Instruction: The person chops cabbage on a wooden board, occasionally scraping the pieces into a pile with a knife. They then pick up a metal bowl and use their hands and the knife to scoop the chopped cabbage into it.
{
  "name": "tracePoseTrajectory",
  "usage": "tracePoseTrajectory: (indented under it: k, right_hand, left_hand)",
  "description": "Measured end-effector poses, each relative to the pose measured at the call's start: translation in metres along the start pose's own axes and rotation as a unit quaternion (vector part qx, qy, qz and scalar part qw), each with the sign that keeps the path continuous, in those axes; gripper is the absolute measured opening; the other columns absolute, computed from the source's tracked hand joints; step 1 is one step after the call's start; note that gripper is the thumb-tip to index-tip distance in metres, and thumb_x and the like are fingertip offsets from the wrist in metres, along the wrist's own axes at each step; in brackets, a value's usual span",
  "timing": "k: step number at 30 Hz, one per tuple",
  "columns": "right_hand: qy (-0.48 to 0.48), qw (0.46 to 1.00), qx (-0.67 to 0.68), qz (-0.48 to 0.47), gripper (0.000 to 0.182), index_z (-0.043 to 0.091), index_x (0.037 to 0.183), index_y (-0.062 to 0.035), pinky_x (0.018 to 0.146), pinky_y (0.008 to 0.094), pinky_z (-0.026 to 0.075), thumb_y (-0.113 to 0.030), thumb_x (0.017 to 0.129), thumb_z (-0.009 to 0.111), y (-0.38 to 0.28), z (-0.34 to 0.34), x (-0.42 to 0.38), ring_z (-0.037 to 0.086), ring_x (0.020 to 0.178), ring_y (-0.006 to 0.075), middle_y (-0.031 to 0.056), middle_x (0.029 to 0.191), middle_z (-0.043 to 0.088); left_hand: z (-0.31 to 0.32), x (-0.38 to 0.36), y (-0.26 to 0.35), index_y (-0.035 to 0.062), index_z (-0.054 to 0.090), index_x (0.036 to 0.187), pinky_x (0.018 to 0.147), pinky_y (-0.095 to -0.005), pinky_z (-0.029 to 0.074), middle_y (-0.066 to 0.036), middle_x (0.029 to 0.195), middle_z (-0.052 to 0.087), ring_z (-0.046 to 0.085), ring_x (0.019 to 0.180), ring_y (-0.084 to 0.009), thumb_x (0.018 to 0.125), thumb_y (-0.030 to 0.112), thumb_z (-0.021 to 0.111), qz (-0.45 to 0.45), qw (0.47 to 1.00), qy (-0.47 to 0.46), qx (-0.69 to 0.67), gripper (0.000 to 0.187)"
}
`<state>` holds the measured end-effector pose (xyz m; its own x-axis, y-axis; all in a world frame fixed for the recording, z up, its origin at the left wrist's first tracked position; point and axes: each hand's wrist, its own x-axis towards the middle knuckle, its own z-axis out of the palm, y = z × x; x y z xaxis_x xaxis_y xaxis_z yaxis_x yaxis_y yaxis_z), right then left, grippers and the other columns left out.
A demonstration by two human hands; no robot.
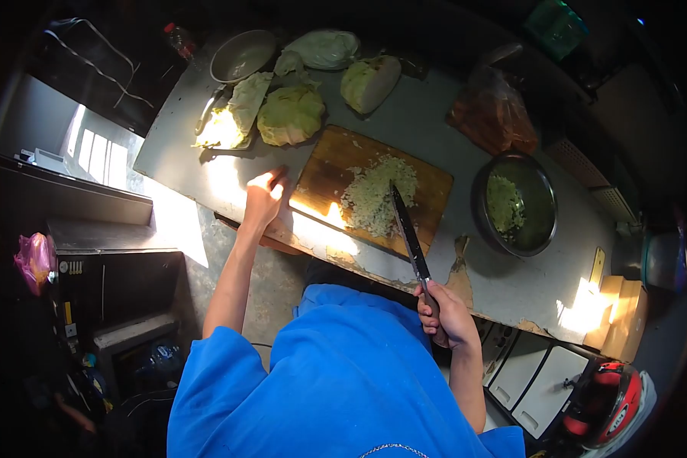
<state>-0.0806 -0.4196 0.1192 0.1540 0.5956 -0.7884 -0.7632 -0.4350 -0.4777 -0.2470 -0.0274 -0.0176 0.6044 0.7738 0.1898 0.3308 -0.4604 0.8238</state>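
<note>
My right hand is wrapped round the dark handle of a kitchen knife. Its long blade points away from me, with the tip in a pile of finely chopped cabbage. Beneath the pile is a wooden cutting board. My left hand rests by the table's front edge, left of the board and apart from it. Its fingers are curled in; whether anything is inside them is hidden. Beyond the board lie a cut cabbage piece and a leafy cabbage.
On the right stands a metal bowl with chopped cabbage inside, near a plastic bag of orange-red contents. A shallow bowl and more cabbage are at the back. The worn table has a peeling edge. A red helmet sits lower right.
</note>
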Motion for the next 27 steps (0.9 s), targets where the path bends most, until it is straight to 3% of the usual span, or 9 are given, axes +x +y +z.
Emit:
tracePoseTrajectory:
  k: [3,8,12,15,19,23,25,26,27]
  right_hand:
    - [0.0,1.0,-0.025,-0.013,0.03,0.054,0.105,-0.0068,0.044,0.023,0.036,-0.032,0.111,0.039,0.0,0.013,0.008,0.037,0.05,0.0058,-0.0018,0.07,0.045]
    - [0.02,0.998,-0.038,-0.043,0.03,0.055,0.107,-0.0049,0.045,0.0241,0.038,-0.031,0.111,0.041,-0.003,0.025,0.012,0.04,0.05,0.0066,-0.0009,0.071,0.046]
    - [0.059,0.996,-0.023,-0.059,0.031,0.055,0.107,-0.0047,0.045,0.0246,0.038,-0.032,0.111,0.041,-0.003,0.033,0.016,0.041,0.05,0.0068,-0.0005,0.071,0.046]
    - [0.066,0.995,-0.006,-0.077,0.03,0.055,0.107,-0.0067,0.043,0.0225,0.036,-0.035,0.11,0.044,0.002,0.043,0.023,0.038,0.049,0.0054,-0.0013,0.07,0.044]
    - [0.111,0.987,-0.051,-0.1,0.03,0.055,0.107,-0.0067,0.045,0.0231,0.038,-0.035,0.11,0.044,0.011,0.07,0.037,0.042,0.05,0.0066,-0.0016,0.07,0.046]
    - [0.218,0.934,-0.254,-0.128,0.03,0.055,0.107,-0.0066,0.051,0.0277,0.044,-0.035,0.11,0.044,0.02,0.105,0.054,0.054,0.058,0.0102,0.0017,0.071,0.054]
    - [0.228,0.877,-0.346,-0.244,0.034,0.054,0.105,-0.0035,0.057,0.034,0.046,-0.036,0.11,0.045,0.026,0.121,0.071,0.058,0.061,0.0162,0.0093,0.069,0.056]
    - [0.239,0.879,-0.345,-0.227,0.038,0.054,0.102,-0.0003,0.064,0.0414,0.046,-0.036,0.11,0.044,0.029,0.131,0.074,0.06,0.063,0.0294,0.0177,0.069,0.057]
    - [0.242,0.88,-0.344,-0.223,0.038,0.054,0.102,-0.0003,0.064,0.0414,0.046,-0.036,0.11,0.044,0.035,0.138,0.082,0.06,0.063,0.0294,0.0177,0.069,0.057]
  left_hand:
    - [-0.003,0.015,0.018,-0.0069,0.067,0.12,0.087,-0.0335,0.055,-0.024,0.109,0.072,0.072,0.095,-0.0338,0.09,0.012,0.066,0.011,0.995,-0.085,0.056,0.036]
    - [-0.004,0.026,0.01,-0.0062,0.069,0.118,0.087,-0.0327,0.055,-0.021,0.103,0.075,0.073,0.096,-0.0262,0.09,0.01,0.065,-0.125,0.975,-0.178,-0.037,0.032]
    - [-0.012,0.029,0.012,-0.0068,0.068,0.121,0.088,-0.0322,0.056,-0.019,0.105,0.075,0.072,0.098,-0.023,0.091,0.007,0.064,-0.103,0.977,-0.157,-0.1,0.033]
    - [-0.003,0.028,0.028,-0.0083,0.066,0.123,0.091,-0.0312,0.056,-0.018,0.107,0.075,0.072,0.099,-0.0226,0.092,0.002,0.063,-0.187,0.937,-0.136,-0.26,0.032]
    - [0.007,0.021,0.041,-0.0115,0.063,0.125,0.085,-0.027,0.058,-0.016,0.106,0.075,0.072,0.096,-0.0164,0.093,-0.005,0.062,-0.073,0.958,-0.227,-0.159,0.033]
    - [0.007,0.014,0.033,-0.0025,0.071,0.116,0.087,-0.0346,0.056,-0.016,0.107,0.075,0.072,0.1,-0.0257,0.092,0.008,0.069,-0.074,0.977,-0.17,-0.107,0.026]
    - [0.012,0.008,0.04,0.003,0.074,0.109,0.087,-0.0394,0.052,-0.013,0.107,0.074,0.067,0.098,-0.03,0.088,0.015,0.074,0.17,0.976,-0.077,0.111,0.024]
    - [0.021,0.003,0.036,0.0079,0.075,0.103,0.087,-0.0421,0.047,-0.009,0.104,0.072,0.062,0.096,-0.0304,0.085,0.019,0.076,0.169,0.978,-0.057,0.106,0.021]
    - [0.027,-0.001,0.035,0.0088,0.076,0.102,0.085,-0.0414,0.044,-0.007,0.101,0.071,0.062,0.095,-0.0274,0.085,0.017,0.076,0.183,0.972,-0.064,0.129,0.019]
